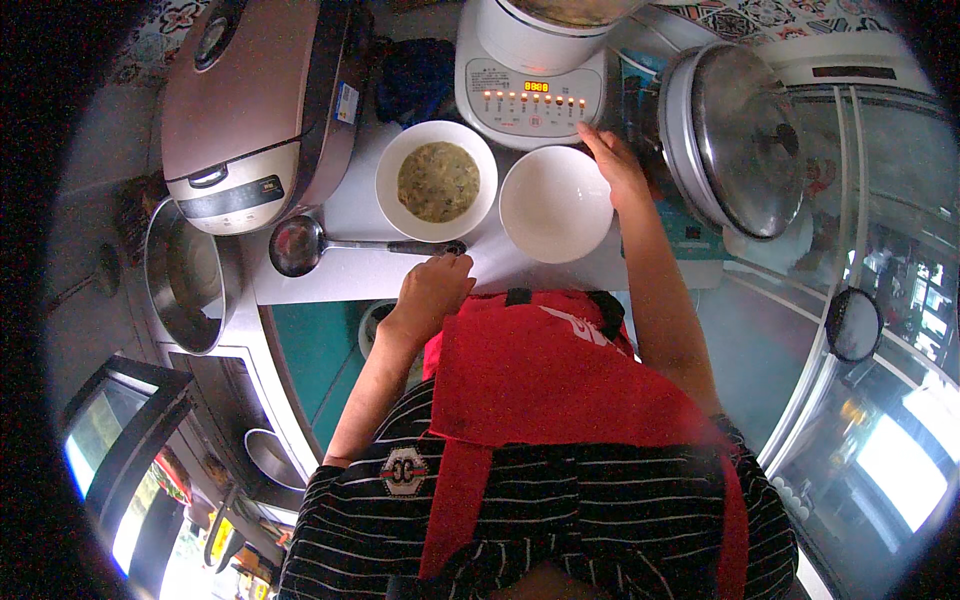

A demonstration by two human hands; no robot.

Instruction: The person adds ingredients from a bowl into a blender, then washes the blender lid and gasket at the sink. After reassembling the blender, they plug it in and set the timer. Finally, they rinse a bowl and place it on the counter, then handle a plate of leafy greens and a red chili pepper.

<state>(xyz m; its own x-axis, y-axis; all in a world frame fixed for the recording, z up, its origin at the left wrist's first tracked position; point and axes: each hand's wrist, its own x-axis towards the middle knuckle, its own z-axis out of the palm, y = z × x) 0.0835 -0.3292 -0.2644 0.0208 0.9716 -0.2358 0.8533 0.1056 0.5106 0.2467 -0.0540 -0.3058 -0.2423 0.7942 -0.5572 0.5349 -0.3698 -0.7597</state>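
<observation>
My right hand reaches past the empty white bowl, a fingertip at the lower right corner of the lit control panel of a white countertop appliance. It grips nothing that I can see. At the counter's front edge is my left hand, back upward, its fingers curled and partly hidden. Just beyond it lies the black handle of a metal ladle, bowl end to the left. A second white bowl, left of the empty one, holds a thick greenish-brown soup or porridge. Food shows in the appliance's white pot.
A rose-coloured rice cooker stands on the left, with a steel basin below it. To the right is a large pan with a glass lid, tilted on edge. A sliding glass door is at the far right.
</observation>
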